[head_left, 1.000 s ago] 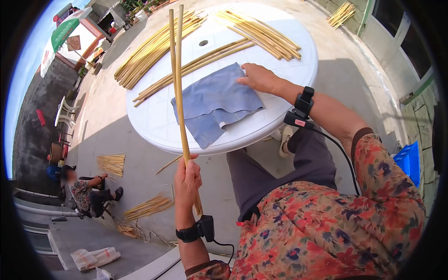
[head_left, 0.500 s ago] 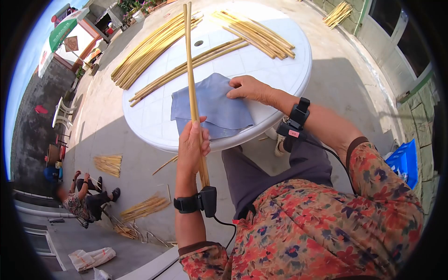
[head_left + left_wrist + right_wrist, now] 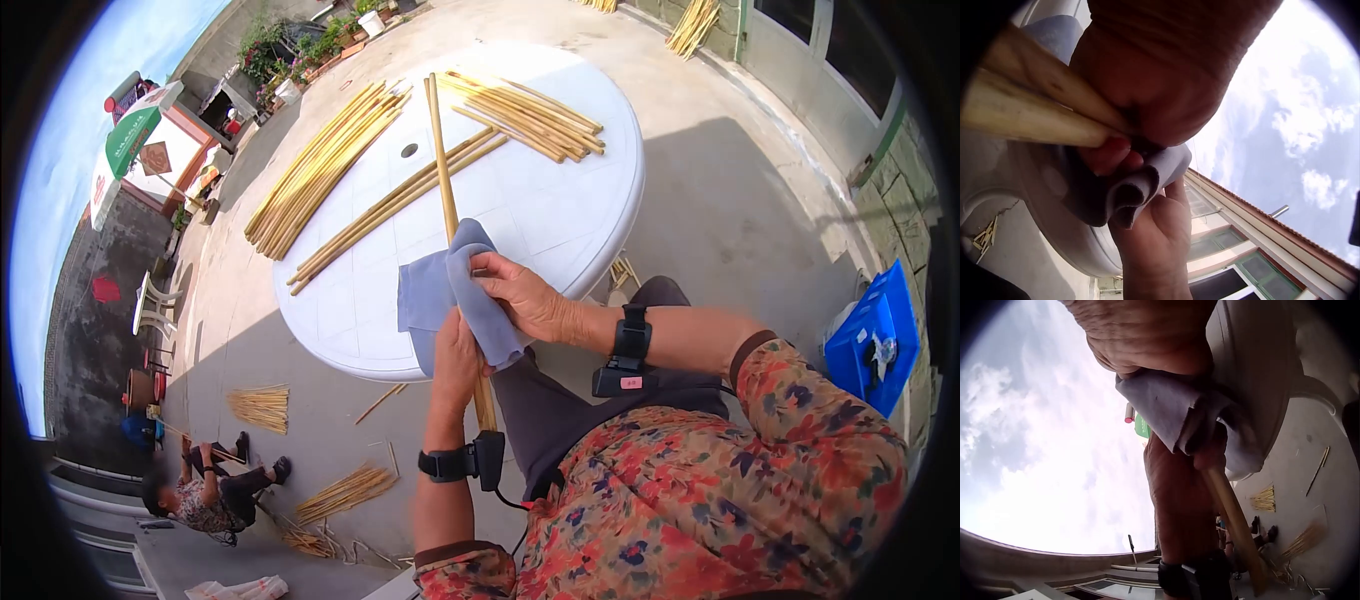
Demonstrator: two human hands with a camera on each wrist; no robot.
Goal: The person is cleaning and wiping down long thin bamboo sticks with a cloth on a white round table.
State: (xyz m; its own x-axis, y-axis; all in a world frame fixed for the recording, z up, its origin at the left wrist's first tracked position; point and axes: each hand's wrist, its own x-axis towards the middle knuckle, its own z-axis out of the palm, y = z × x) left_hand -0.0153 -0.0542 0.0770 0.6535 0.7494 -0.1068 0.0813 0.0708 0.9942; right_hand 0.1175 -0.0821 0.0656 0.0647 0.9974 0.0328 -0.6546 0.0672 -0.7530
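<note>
In the head view my left hand (image 3: 457,358) grips a pair of long yellow canes (image 3: 444,170) near their lower part, in front of the round table's near edge. A blue-grey cloth (image 3: 425,290) is folded over the canes just above that hand. My right hand (image 3: 528,298) holds the cloth round them, thumb and fingers on its upper fold. The left wrist view shows two cane ends (image 3: 1041,122) side by side, with the curled cloth edge (image 3: 1132,190) between my hands. The cloth hides the canes' middle stretch.
The white table (image 3: 350,330) bears a big cane bundle (image 3: 320,175), a smaller bundle (image 3: 525,115) and several canes (image 3: 395,210) lying across the middle. A seated person (image 3: 210,490) is at lower left, near canes on the ground (image 3: 345,490). A blue crate (image 3: 875,340) stands at right.
My right hand has lifted the cloth off the table and brought it round the canes. My left hand, with the canes, has shifted right to meet it.
</note>
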